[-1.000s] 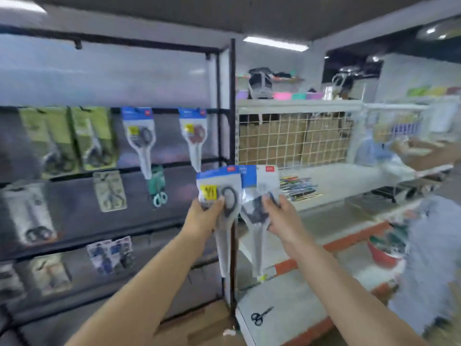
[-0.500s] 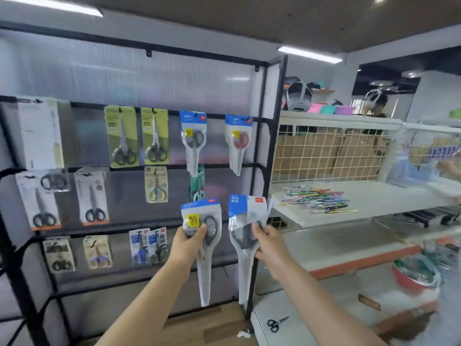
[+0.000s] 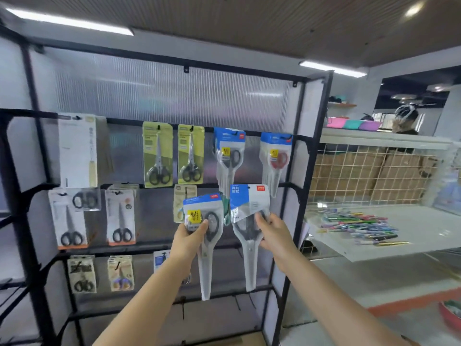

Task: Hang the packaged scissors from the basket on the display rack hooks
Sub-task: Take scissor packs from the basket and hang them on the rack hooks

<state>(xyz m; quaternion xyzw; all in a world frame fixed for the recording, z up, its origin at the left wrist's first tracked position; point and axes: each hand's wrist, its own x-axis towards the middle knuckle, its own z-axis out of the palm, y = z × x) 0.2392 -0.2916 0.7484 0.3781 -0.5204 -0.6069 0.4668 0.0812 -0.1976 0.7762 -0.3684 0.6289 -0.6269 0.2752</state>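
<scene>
The left hand (image 3: 185,242) grips one scissors pack (image 3: 205,236), the right hand (image 3: 273,233) pinches another (image 3: 248,226). Both packs have blue headers and clear sleeves, blades down. Just above hang matching packs (image 3: 229,156) on the rack (image 3: 300,156); pens (image 3: 359,227) lie to the right.

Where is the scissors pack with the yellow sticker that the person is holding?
In the head view, just left of centre: the left hand grips the yellow-sticker pack before the black display rack, beside the right hand's pack.

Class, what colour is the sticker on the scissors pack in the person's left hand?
Yellow with dark print, on the left-hand scissors pack, seen in the head view.
</scene>
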